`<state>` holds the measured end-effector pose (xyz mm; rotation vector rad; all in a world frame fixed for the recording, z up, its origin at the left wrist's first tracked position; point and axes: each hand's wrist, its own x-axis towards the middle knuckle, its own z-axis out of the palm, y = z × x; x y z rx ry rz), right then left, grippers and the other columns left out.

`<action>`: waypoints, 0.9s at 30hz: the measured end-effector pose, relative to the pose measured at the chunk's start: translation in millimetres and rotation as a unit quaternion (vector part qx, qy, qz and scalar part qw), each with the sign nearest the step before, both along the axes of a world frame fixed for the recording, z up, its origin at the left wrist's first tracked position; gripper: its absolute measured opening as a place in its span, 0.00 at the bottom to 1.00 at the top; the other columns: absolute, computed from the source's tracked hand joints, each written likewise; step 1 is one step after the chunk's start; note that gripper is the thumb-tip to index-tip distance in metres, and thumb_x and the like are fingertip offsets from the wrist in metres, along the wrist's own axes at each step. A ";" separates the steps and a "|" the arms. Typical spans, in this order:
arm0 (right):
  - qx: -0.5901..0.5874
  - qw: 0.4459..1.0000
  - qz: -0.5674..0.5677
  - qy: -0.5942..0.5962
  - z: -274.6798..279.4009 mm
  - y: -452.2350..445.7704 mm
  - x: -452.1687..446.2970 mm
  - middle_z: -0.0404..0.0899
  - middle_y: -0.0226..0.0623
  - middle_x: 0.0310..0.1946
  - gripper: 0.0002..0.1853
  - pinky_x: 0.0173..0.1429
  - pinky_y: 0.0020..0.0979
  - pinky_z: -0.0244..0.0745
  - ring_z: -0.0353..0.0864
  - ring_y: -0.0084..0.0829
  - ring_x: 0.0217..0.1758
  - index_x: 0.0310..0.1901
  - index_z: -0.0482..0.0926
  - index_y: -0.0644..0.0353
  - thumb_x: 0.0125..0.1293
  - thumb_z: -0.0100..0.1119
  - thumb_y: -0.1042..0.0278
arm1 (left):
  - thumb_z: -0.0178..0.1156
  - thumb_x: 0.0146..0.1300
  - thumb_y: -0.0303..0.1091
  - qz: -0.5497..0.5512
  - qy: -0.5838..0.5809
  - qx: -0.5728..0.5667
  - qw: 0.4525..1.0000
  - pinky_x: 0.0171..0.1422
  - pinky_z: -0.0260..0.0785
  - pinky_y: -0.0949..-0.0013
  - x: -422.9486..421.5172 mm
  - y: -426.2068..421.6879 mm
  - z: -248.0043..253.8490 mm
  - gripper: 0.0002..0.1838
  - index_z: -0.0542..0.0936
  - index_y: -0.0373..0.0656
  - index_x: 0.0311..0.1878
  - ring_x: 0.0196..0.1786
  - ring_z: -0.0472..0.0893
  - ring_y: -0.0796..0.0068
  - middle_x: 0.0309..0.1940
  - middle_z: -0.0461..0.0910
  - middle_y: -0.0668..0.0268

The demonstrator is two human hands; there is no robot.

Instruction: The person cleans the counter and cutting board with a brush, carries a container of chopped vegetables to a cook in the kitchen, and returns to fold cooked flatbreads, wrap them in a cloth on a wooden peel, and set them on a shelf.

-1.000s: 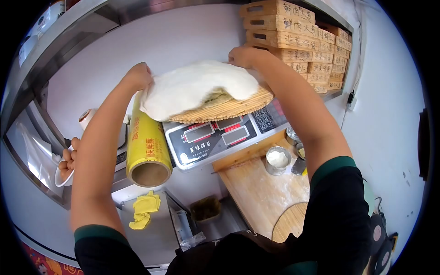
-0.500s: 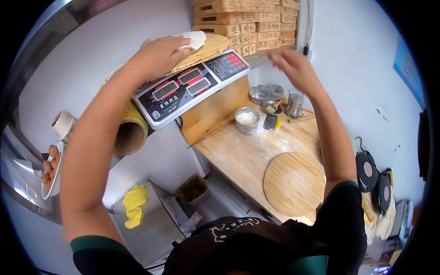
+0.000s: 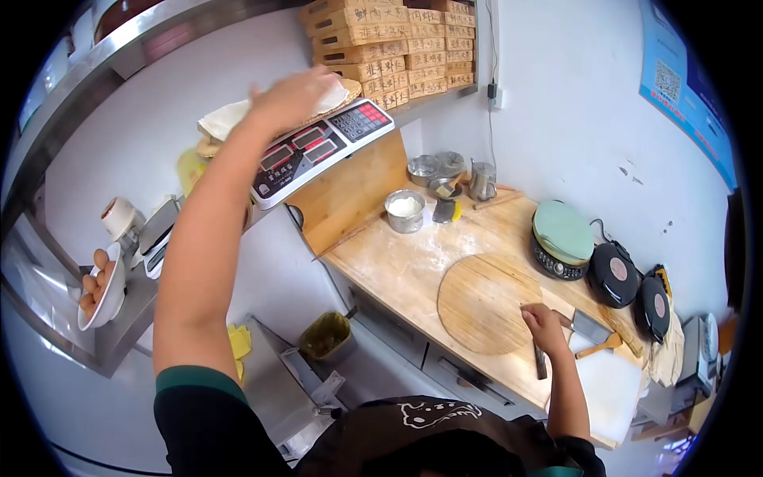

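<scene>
My left hand (image 3: 296, 99), blurred by motion, reaches over the scale (image 3: 322, 151) at the upper left. Beneath and beside it, a white cloth (image 3: 226, 119) lies over a round woven straw mat (image 3: 350, 95); my hand and forearm hide part of both. Whether my left fingers grip the cloth cannot be made out. My right hand (image 3: 545, 330) is closed over the right edge of a round wooden board (image 3: 486, 306). What it holds, if anything, is hidden. Close by are a cleaver (image 3: 592, 326) and a dark handle (image 3: 540, 363).
A metal bowl of white stuff (image 3: 405, 211), a scraper (image 3: 447, 211) and a metal pot (image 3: 482, 181) stand at the table's back. To the right are a green-lidded appliance (image 3: 563, 238), a wooden spatula (image 3: 600, 346) and a white board (image 3: 592, 389). Eggs (image 3: 99, 278) sit far left.
My right hand has dropped from beside the stacked boxes to the round board's right edge and closed. My left hand stays over the mat, now blurred. The view has shifted, showing more of the table's right side.
</scene>
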<state>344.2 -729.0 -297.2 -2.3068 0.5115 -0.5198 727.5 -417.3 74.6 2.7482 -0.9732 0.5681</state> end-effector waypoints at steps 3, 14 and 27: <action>0.023 0.999 -0.038 0.025 -28.6 -25.3 -26.7 0.82 0.46 0.38 0.12 0.45 0.33 0.75 0.81 0.36 0.39 0.45 0.81 0.66 0.66 0.59 0.66 | 0.38 0.67 0.69 0.102 -0.028 -0.031 0.994 0.74 0.37 0.30 75.4 60.5 -5.3 0.41 0.59 0.51 0.74 0.76 0.59 0.58 0.74 0.59 0.60; -0.042 0.944 -0.169 0.279 -159.3 -95.3 -68.1 0.79 0.61 0.47 0.32 0.58 0.47 0.71 0.76 0.58 0.53 0.46 0.79 0.71 0.65 0.52 0.40 | 0.40 0.74 0.56 0.034 0.029 -0.060 0.997 0.80 0.43 0.61 52.8 154.2 -35.8 0.35 0.61 0.37 0.72 0.76 0.57 0.56 0.73 0.60 0.50; 0.135 0.927 -0.283 0.205 -167.3 -98.4 -53.6 0.78 0.60 0.52 0.31 0.59 0.39 0.73 0.79 0.50 0.56 0.56 0.74 0.72 0.65 0.56 0.49 | 0.57 0.69 0.44 -0.035 0.693 -0.211 0.688 0.59 0.69 0.63 -189.0 -30.4 -362.6 0.28 0.67 0.39 0.67 0.58 0.76 0.68 0.61 0.73 0.60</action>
